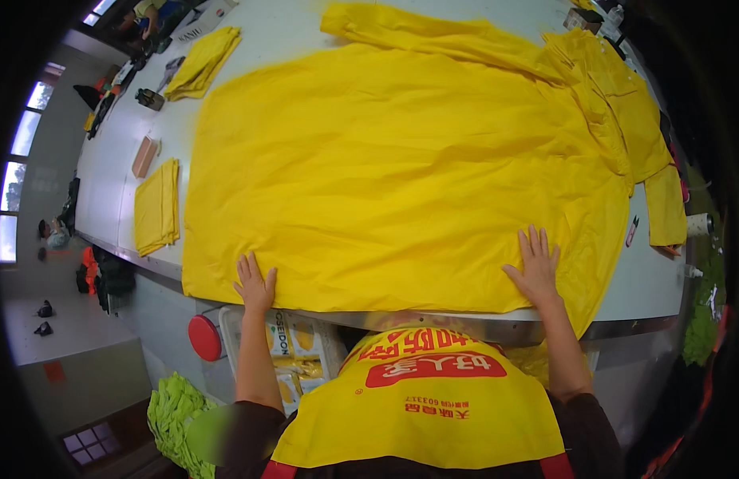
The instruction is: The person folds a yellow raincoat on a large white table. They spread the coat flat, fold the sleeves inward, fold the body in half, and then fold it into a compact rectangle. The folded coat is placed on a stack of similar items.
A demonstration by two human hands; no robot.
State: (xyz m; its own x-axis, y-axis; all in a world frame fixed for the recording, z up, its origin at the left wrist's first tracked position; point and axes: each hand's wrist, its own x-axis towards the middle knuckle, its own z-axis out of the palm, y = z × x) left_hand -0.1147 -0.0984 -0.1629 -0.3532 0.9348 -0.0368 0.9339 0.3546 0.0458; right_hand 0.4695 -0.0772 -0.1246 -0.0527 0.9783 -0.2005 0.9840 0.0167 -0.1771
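Observation:
A large yellow raincoat (385,176) lies spread over the white table (278,36), with shallow wrinkles across its body. One sleeve (417,28) stretches along the far side, and bunched parts of the garment (617,96) gather at the right. My left hand (256,289) rests flat on its near left edge, fingers spread. Farther right, my right hand (537,271) presses flat on the near part of the cloth, fingers apart. Neither hand grips anything. At the near right, a corner of the cloth hangs over the table edge.
Folded yellow pieces (156,209) and another folded stack (203,64) lie at the left, near a brown block (145,156) and a small dark box (149,99). A small pen-like tool (632,231) lies right. Below the table stand a white bin (331,351) and a round red-topped object (204,338).

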